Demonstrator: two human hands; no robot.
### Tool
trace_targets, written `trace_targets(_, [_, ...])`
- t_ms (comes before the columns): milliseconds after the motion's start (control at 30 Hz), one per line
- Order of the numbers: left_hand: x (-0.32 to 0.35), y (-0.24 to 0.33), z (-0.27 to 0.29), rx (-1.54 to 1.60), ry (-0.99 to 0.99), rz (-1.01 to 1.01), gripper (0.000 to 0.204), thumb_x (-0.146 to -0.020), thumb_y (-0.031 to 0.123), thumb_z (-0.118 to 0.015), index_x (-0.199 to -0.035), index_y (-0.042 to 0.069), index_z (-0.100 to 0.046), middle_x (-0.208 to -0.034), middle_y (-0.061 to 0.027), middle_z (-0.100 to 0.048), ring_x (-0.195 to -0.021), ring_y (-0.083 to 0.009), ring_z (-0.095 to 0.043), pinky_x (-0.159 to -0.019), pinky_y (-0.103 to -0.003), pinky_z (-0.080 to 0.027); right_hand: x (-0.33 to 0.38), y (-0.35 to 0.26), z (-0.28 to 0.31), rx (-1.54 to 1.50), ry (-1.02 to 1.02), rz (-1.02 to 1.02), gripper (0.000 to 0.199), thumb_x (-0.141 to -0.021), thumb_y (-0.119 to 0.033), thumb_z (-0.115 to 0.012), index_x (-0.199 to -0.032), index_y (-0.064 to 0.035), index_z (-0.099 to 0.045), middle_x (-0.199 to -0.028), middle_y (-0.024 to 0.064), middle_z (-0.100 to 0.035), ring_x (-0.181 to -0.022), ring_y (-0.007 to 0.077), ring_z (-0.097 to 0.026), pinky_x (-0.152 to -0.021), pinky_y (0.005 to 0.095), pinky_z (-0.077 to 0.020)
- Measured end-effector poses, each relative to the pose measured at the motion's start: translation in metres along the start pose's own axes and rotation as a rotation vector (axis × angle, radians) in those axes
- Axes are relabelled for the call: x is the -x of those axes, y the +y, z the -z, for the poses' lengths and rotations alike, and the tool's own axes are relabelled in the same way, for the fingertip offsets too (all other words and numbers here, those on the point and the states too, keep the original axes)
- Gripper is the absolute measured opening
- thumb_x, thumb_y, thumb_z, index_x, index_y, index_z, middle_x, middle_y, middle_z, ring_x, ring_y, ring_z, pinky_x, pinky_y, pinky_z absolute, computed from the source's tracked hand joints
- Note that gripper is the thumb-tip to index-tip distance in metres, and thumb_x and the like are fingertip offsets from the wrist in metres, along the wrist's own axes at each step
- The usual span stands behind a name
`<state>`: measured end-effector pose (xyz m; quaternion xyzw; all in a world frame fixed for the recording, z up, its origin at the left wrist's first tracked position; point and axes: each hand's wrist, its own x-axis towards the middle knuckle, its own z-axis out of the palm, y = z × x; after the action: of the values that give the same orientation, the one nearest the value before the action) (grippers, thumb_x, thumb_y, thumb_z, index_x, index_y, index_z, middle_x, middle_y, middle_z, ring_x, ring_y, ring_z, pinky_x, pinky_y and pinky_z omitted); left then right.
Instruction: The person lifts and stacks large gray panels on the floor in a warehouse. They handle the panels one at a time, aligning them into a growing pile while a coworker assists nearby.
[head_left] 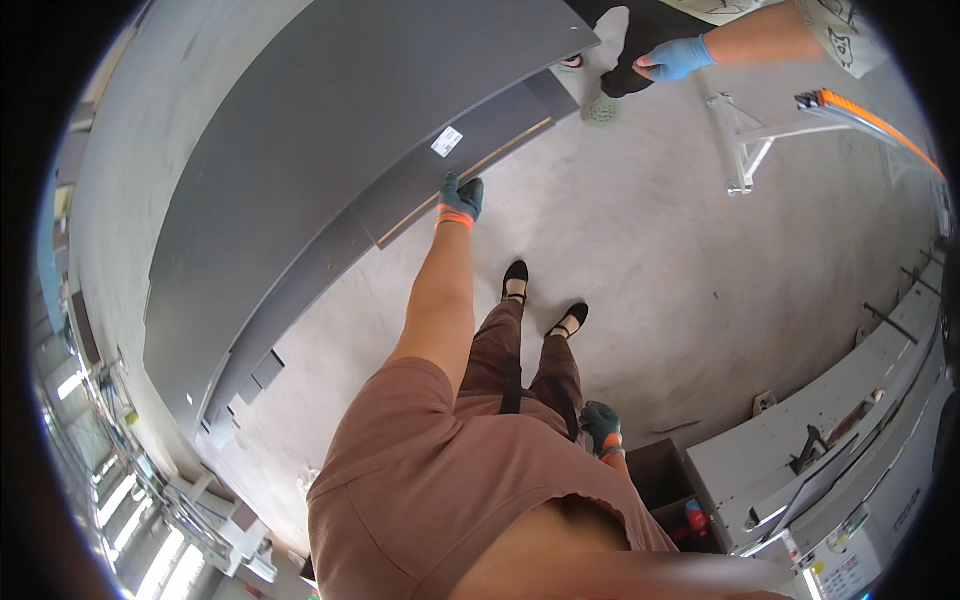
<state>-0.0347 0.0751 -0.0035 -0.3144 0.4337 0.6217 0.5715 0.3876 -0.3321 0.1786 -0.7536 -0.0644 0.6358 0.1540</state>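
Observation:
A grey work glove with an orange cuff covers my left hand (460, 199), which is stretched forward with fingers closed at the near edge of a narrow dark grey board (400, 200). This board bears a white label (447, 141) and a long wood-coloured strip along its edge. Above and beyond it lies a much larger dark grey panel (300, 130), partly covering the narrow board. My right hand (602, 426), gloved alike, hangs low beside my right hip with its fingers curled in, and I see nothing in it.
A co-worker's blue-gloved hand (676, 60) is at the top right, near the panels' far end. A white metal stand (745, 150) and an orange-edged bar (870, 115) are on the right. Along the lower right runs a grey-white machine bench (760, 450). Pale concrete floor (650, 220) lies between.

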Motion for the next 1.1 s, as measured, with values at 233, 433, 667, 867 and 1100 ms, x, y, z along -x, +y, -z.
trace_targets(233, [0.005,0.01,-0.009,-0.367,0.032,0.1,0.039,-0.085,0.039,-0.073,-0.106,0.01,-0.058,-0.113,-0.0142,-0.06,-0.103,-0.0338,-0.059,-0.087,-0.052,-0.056,0.028,0.025,-0.037,0.109,0.042,0.043,0.027,-0.086,-0.024,-0.064,-0.103,-0.0033,-0.071,-0.083,0.0039,-0.068,-0.072,0.014,-0.062,-0.066,0.0296,-0.0518])
trace_targets(433, [0.028,0.019,0.065,-0.737,-0.276,0.103,0.034,-0.092,0.043,-0.064,-0.118,0.021,-0.058,-0.114,-0.0101,-0.057,-0.095,-0.025,-0.054,-0.088,-0.044,-0.052,0.047,0.051,-0.016,0.294,0.137,0.093,0.036,-0.085,-0.035,-0.06,-0.105,-0.0069,-0.072,-0.096,0.0095,-0.071,-0.087,0.0205,-0.066,-0.081,0.0351,-0.0509])
trace_targets(667, [0.123,0.005,0.223,-1.25,0.056,0.36,0.054,-0.096,0.049,-0.051,-0.136,0.012,-0.05,-0.141,-0.0073,-0.052,-0.121,-0.0272,-0.055,-0.106,-0.049,-0.041,0.075,0.127,-0.02,0.071,0.218,0.138,0.039,-0.085,-0.036,-0.062,-0.108,-0.0053,-0.071,-0.099,0.0105,-0.072,-0.085,0.0204,-0.067,-0.079,0.0349,-0.0521])
trace_targets(867, [0.201,0.003,0.323,-1.693,0.053,0.453,0.034,-0.095,0.041,-0.053,-0.117,0.016,-0.059,-0.116,-0.0054,-0.063,-0.105,-0.0272,-0.061,-0.094,-0.05,-0.046,0.053,0.344,-0.046,-0.031,0.304,0.217,0.023,-0.086,-0.024,-0.068,-0.098,-0.0052,-0.072,-0.086,0.0037,-0.069,-0.07,0.0151,-0.062,-0.063,0.0327,-0.0515])
trace_targets(1100, [0.271,-0.014,0.296,-1.852,-0.265,0.314,0.043,-0.091,0.036,-0.066,-0.125,0.013,-0.055,-0.105,-0.0088,-0.065,-0.088,-0.0243,-0.065,-0.079,-0.043,-0.056,0.104,0.462,-0.114,-0.602,0.267,-0.25,0.018,-0.088,-0.026,-0.061,-0.081,-0.0111,-0.067,-0.068,0.0021,-0.06,-0.054,0.0155,-0.053,-0.049,0.0323,-0.0418])
